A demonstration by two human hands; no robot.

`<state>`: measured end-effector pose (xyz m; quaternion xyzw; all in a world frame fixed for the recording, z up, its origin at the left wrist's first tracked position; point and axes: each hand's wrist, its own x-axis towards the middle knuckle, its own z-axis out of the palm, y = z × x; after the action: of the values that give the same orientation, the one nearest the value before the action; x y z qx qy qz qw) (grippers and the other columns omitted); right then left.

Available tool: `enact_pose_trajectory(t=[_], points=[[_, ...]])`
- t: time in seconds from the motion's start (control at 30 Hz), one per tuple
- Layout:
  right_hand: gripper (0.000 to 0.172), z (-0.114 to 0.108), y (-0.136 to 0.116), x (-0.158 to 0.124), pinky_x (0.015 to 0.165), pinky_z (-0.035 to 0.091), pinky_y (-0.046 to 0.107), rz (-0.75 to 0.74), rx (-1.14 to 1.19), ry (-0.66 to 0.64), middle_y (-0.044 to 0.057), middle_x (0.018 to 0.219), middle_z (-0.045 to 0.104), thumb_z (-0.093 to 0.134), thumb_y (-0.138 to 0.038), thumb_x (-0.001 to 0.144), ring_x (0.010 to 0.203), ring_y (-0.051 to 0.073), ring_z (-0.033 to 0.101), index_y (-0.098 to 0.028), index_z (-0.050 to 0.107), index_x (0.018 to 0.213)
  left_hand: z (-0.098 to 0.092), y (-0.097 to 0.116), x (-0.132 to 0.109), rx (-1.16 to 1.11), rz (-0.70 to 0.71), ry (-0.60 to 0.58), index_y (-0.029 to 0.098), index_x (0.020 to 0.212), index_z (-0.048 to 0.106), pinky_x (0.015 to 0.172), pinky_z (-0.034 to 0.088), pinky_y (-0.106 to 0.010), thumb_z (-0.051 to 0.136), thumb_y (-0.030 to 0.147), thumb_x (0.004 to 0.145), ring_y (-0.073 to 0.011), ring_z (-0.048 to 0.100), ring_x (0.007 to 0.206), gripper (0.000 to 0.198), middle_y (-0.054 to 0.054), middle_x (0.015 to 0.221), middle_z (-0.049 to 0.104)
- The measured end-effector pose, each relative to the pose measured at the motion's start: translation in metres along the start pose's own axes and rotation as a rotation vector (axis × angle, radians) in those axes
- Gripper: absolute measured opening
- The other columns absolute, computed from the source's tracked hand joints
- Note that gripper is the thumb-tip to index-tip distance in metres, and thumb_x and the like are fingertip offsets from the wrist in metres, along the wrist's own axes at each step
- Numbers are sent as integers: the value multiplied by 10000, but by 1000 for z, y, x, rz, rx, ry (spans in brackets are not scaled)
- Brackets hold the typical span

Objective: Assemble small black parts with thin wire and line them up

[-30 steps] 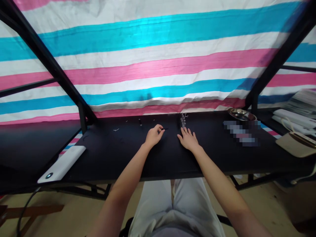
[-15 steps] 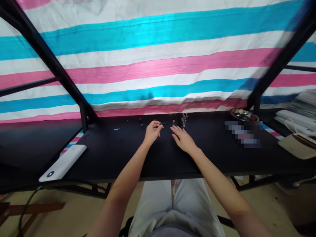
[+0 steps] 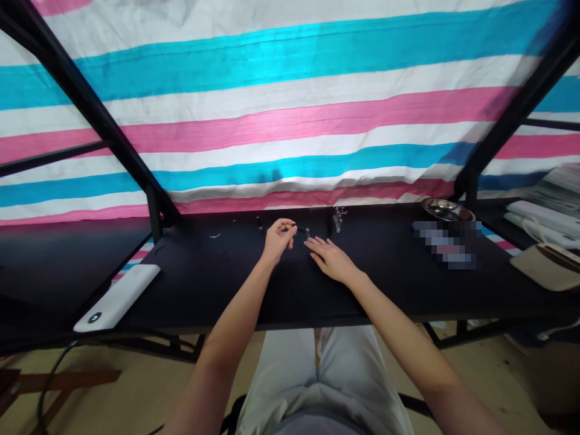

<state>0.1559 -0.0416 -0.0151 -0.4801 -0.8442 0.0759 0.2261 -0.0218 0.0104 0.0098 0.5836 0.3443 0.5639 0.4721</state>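
Note:
On the black table (image 3: 217,284), my left hand (image 3: 277,239) is pinched on a thin dark stick-like piece (image 3: 299,229) that juts out to the right. My right hand (image 3: 330,258) lies flat with its fingers stretched out, the fingertips touching a small upright grey piece (image 3: 307,232). A cluster of small clear and dark pieces (image 3: 336,220) stands just behind my right hand. Another small dark upright piece (image 3: 258,222) stands left of my left hand.
A white power bank (image 3: 116,297) lies at the table's left front edge. A metal bowl (image 3: 445,209) sits at the back right, with a blurred-out patch beside it. A tan pad (image 3: 544,266) and white devices lie far right. Black frame posts rise on both sides before a striped cloth.
My right hand has slid left from the cluster, carrying a small grey piece towards my left hand. My left hand has lifted slightly with the thin piece pinched in it.

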Motion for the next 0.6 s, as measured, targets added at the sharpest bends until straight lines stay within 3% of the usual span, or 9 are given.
enact_pose_trajectory(t=[0.6], points=[[402,3,-3,0,1055,297,457,-42,5,-55,51,1347,466,357,-212,894,1283,200,371,-218,491,1273,-2,-3,0,73,17,24,153,803,551,345,274,-175,632,283,685,-4,399,339,194,52,674,488]])
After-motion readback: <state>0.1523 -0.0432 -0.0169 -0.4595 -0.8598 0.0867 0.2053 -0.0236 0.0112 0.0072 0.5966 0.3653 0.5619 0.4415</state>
